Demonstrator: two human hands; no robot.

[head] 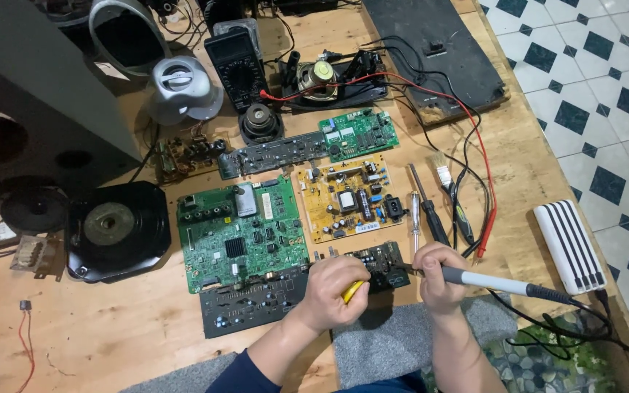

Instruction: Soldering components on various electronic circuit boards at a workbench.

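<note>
Left hand (335,291) is curled around a yellow tool (352,291), mostly hidden; right hand (437,275) is clenched on a soldering iron (500,284), tip obscured.

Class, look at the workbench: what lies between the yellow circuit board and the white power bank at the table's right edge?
In the head view, between the yellow circuit board and the white power bank lie two screwdrivers, a small brush and red and black probe leads.

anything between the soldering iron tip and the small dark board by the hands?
Nothing visible. The right hand holds the soldering iron with its tip right at the small dark board. The left hand, holding a yellow tool, sits beside the board, not across the iron's path.
</note>
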